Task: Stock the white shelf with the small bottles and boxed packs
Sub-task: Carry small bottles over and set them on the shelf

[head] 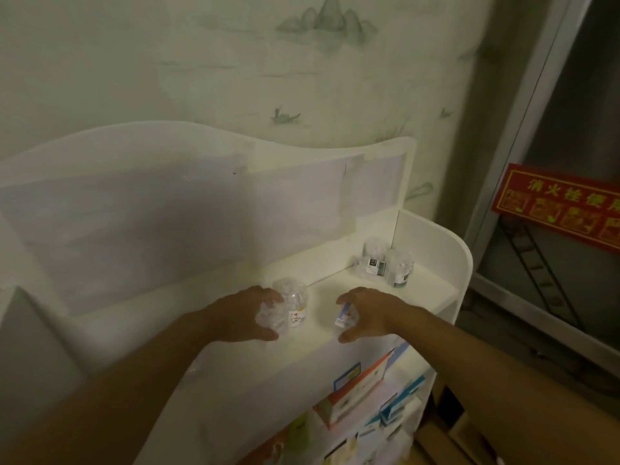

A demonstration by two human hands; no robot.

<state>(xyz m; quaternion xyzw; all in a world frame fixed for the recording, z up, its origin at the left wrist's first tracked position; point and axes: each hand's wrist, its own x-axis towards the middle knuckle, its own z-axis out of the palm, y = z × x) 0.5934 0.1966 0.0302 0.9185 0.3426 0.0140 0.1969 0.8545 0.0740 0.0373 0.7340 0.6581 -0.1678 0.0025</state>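
White shelf [385,298] partly stocked: bottles [385,263] centre-right, boxed packs [359,394] lower right. Left hand [248,317] cups a clear bottle [292,305]; right hand [365,313] curls round a small bottle [345,317].

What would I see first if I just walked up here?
Two hands over the top white shelf: the left hand wraps clear small bottles, the right hand holds a small pack. A red sign glows at right; colourful boxes sit below.

red sign [558,209] reads "消火栓使", bottle labels illegible
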